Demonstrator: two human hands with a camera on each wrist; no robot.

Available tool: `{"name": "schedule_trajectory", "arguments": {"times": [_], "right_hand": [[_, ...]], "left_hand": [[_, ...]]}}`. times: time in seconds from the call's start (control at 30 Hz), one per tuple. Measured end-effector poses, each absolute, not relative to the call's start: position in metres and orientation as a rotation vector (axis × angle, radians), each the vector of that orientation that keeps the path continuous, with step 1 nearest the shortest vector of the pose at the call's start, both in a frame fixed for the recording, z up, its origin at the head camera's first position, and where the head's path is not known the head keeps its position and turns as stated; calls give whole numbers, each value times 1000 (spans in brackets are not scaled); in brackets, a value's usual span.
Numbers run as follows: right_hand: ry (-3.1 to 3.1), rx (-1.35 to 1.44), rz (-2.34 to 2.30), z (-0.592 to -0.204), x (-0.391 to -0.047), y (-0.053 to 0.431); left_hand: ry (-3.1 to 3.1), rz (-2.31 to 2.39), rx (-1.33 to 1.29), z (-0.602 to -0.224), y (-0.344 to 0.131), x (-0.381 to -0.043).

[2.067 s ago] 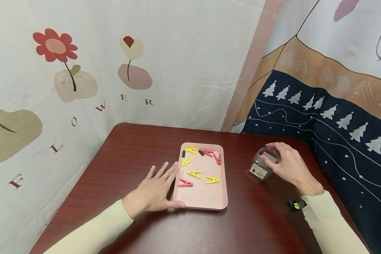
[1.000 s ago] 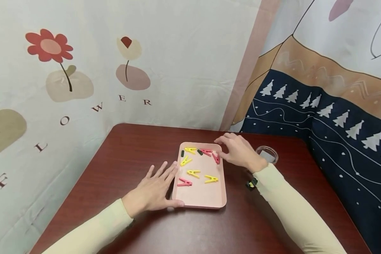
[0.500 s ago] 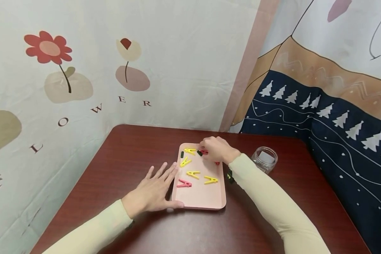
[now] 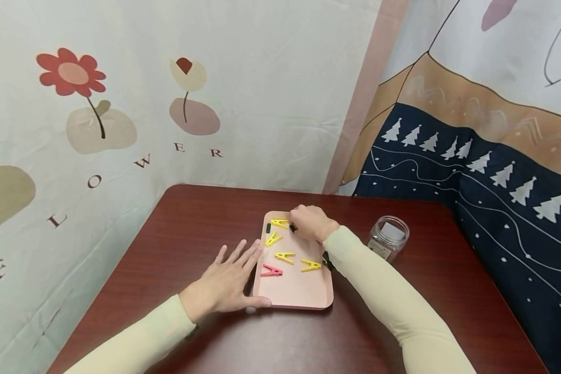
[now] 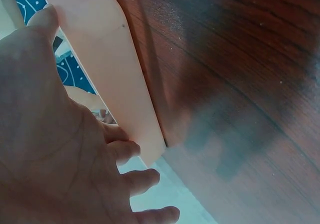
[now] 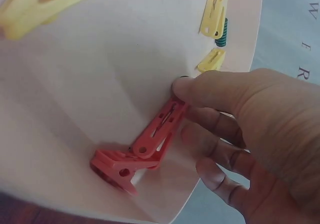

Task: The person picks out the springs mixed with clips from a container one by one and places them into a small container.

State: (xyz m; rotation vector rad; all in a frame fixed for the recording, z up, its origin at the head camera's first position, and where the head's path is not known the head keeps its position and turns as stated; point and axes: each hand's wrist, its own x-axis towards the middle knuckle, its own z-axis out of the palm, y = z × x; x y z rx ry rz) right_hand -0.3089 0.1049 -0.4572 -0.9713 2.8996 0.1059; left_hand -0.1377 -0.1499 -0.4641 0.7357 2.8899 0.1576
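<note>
A pink tray [image 4: 299, 293] holds several yellow and red plastic clothespins. My left hand [image 4: 226, 283] lies with fingers spread along the tray's left side, thumb [image 5: 45, 22] at the near corner. At the tray's far right, my right hand [image 4: 312, 222] pinches the end of a red clothespin [image 6: 160, 126] between thumb and fingers. Another red clothespin [image 6: 117, 169] lies against it; my hand hides both in the head view. A small dark green piece [image 4: 292, 228] shows just beside the right fingertips. A yellow clothespin [image 4: 311, 265] and a red clothespin [image 4: 272, 270] lie nearer me.
To the right of the tray stands a clear, wide-mouthed jar [image 4: 384, 244] with a paper label, beside my right sleeve. A second dark green piece [image 4: 268, 228] lies at the tray's left wall. Printed curtains border the brown table [image 4: 196, 218] at the back and sides.
My right hand has left the jar, moved left to the tray and closed its fingers on a red clothespin. My left hand stays at the tray's side.
</note>
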Motion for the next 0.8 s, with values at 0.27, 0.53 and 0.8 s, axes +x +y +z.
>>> {"name": "schedule_trajectory", "arguments": {"times": [0.27, 0.53, 0.8], "right_hand": [[2912, -925, -33, -453, -301, 114], [3021, -899, -211, -437, -282, 134], [3162, -920, -364, -418, -258, 176]], "left_hand": [[2889, 162, 727, -463, -149, -137], [2894, 167, 717, -464, -150, -136], [2892, 149, 716, -465, -151, -135]]}}
